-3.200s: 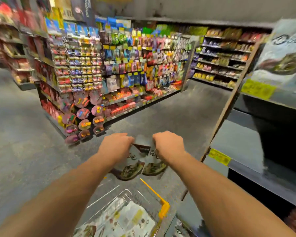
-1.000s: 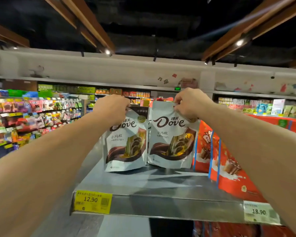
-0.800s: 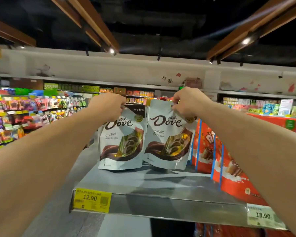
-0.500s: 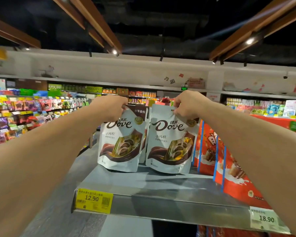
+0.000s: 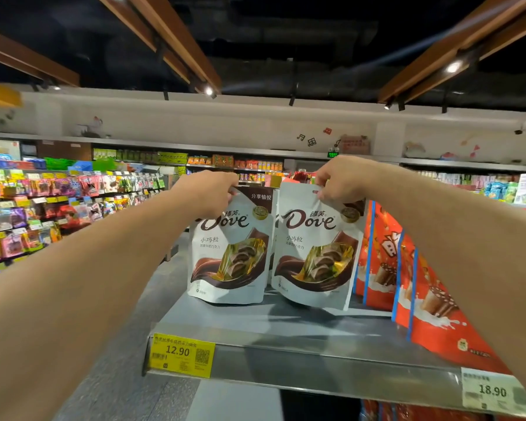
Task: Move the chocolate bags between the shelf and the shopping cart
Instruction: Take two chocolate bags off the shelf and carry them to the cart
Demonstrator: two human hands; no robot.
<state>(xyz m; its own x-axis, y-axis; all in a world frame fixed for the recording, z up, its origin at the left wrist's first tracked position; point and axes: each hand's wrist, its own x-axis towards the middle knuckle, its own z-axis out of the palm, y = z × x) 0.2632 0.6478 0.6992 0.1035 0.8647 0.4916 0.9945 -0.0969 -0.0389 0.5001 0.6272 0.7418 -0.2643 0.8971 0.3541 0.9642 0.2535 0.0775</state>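
Note:
Two white-and-brown Dove chocolate bags stand upright side by side on the grey metal shelf (image 5: 301,335). My left hand (image 5: 208,191) pinches the top edge of the left bag (image 5: 230,256). My right hand (image 5: 339,177) pinches the top edge of the right bag (image 5: 315,256). Both bag bottoms touch or sit just above the shelf surface. The top of another Dove bag shows behind the gap between them. The shopping cart is out of view.
Red-orange snack bags (image 5: 419,287) stand in a row on the shelf right of the Dove bags. A yellow 12.90 price tag (image 5: 179,355) and a white 18.90 tag (image 5: 492,390) sit on the shelf's front edge. An aisle with colourful candy racks (image 5: 43,208) lies to the left.
Over three seconds I lifted both bags from above the cart up to the shelf. In the last second they settled lower and more upright on the shelf, with both hands still gripping the tops.

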